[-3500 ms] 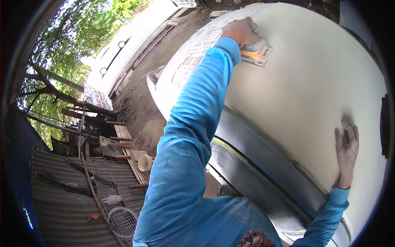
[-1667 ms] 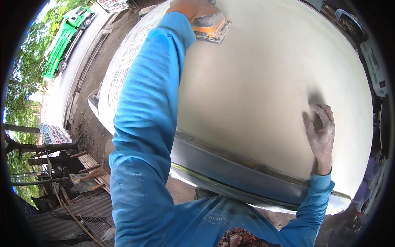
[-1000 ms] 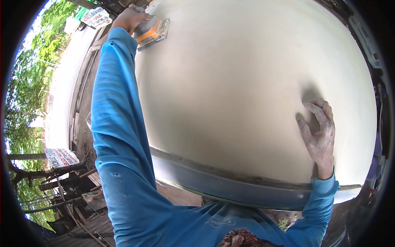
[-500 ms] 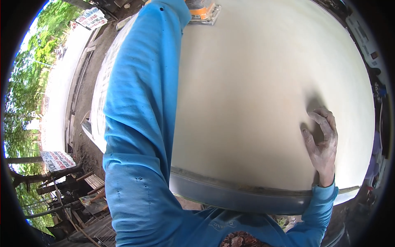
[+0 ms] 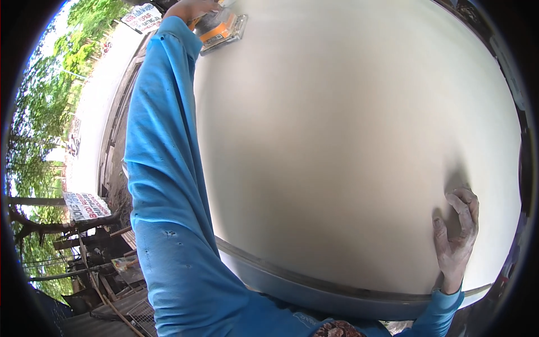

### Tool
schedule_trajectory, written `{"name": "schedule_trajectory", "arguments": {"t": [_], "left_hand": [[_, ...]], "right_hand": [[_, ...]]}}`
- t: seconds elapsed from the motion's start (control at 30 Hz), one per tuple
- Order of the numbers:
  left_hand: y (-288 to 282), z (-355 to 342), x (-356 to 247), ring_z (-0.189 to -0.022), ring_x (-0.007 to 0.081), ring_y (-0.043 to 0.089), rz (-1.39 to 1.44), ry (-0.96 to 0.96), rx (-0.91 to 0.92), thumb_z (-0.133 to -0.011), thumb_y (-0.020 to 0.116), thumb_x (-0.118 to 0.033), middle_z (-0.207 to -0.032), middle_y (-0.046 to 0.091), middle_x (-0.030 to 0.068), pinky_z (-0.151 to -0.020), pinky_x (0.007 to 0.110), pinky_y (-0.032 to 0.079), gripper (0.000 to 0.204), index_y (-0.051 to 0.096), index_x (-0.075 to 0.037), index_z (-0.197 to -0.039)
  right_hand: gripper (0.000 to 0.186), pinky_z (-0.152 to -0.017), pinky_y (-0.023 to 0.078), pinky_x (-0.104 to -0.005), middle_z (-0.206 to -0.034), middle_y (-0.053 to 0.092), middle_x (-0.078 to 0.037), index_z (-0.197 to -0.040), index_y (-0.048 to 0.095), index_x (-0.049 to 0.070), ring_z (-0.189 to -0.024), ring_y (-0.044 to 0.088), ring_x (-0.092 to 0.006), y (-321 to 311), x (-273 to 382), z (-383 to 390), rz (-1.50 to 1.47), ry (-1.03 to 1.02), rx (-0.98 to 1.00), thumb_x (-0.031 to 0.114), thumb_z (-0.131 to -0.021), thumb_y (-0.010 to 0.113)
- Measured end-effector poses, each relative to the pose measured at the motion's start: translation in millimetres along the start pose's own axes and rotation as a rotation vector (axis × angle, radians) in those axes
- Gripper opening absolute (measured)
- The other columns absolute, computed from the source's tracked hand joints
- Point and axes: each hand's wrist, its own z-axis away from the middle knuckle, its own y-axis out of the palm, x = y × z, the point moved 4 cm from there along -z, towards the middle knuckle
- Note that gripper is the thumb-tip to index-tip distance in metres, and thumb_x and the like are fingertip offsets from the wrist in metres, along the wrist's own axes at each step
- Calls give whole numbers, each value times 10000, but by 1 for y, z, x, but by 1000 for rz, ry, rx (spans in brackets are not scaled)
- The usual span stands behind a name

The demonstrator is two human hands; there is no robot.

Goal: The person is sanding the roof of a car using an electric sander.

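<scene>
Loosely curled right hand (image 5: 457, 242); left hand (image 5: 190, 8) around sander (image 5: 221, 32)

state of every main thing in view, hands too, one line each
Left hand: closed on the sander, partly cut off by the picture's top edge
Orange-and-grey sander: held at the panel's left side; running or not, can't tell
Right hand: empty, dusty, fingers curled
Pale curved panel: bare in the middle, smooth-looking
Left sleeve: down to the wrist, creased

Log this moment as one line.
left hand: gripping orange-grey sander | right hand: empty, half-curled, over pale curved panel | sander: near panel's left edge
</scene>
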Motion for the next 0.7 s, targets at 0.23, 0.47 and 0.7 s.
{"name": "schedule_trajectory", "arguments": {"t": [0.23, 0.47, 0.7], "left_hand": [[-22, 9, -49, -902, 252, 627, -1548, 687, 107, -784, 702, -213, -957, 672, 52, -850, 387, 508, 214, 690, -174, -994], [49, 73, -115, -1219, 302, 596, -808, 6, -147, -678, 781, -505, -1343, 607, 124, -1019, 410, 482, 809, 564, -134, -1363], [10, 96, -105, -1198, 286, 632, -672, -112, -239, -665, 810, -517, -1311, 653, 123, -1006, 407, 495, 806, 599, -137, -1344]], "right_hand": [[421, -1062, 403, -508, -1229, 557, -179, -1166, 644, 11, -1253, 509, -389, -4, 3, 0, -23, -23, -14, 2, -747, 674], [402, -1066, 380, -491, -1223, 544, -178, -1189, 623, -4, -1237, 498, -380, 1, -6, 3, -95, -47, -2, -51, -791, 652], [308, -1044, 406, -486, -1215, 567, -186, -1179, 633, 6, -1171, 542, -342, 2, -7, 6, -29, -95, -59, 6, -871, 643]]}}
